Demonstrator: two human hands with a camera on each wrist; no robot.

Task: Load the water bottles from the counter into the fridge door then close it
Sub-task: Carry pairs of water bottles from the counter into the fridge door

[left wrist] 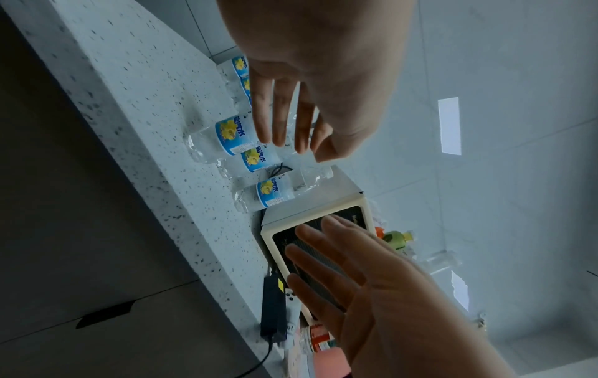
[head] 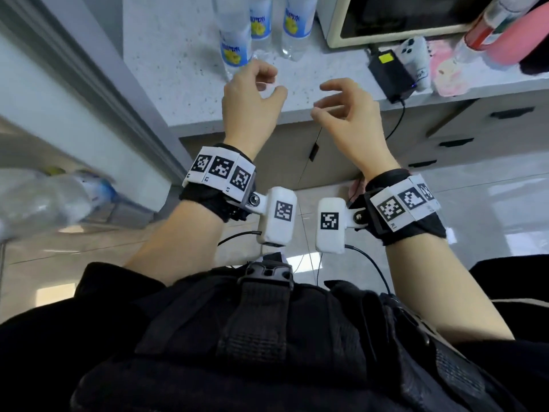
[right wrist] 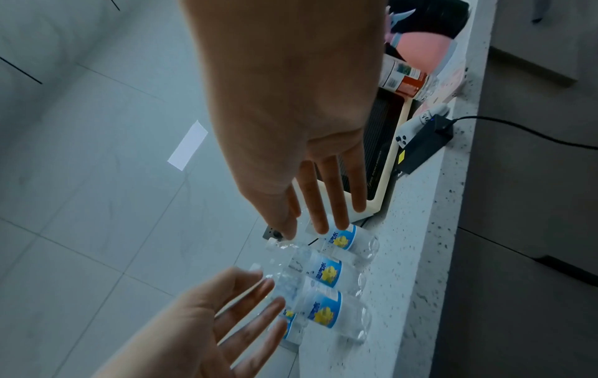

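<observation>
— So, from the head view, what are the hands doing?

— Both are free. The left hand [head: 252,93] has its fingers loosely curled and holds nothing; the nearest water bottle [head: 234,46] stands just beyond its fingertips, on the counter [head: 166,69]. The right hand [head: 346,108] is also relaxed and empty, and the other bottles are further past its fingers, beside the microwave [head: 395,19]. At the left edge I see a blurred bottle [head: 44,203]; it may sit already in the fridge door, but I cannot tell.

— And the left wrist view?

— Fingers [left wrist: 278,115] are straight and a little spread, wide enough for a bottle. Directly beyond the tips stands the closest bottle, not touched.

— The right wrist view?

— Same thing: long fingers [right wrist: 323,199] extended, holding nothing. Under the tips is the far bottle [right wrist: 346,239], and two more stand toward the left hand.

— How should the grasp be done well, you think?

— I think each hand should take one bottle around the label, where the thin plastic is stiffer. Close the thumb opposite the fingers, lift straight up, so the neighbours do not fall over.
</observation>
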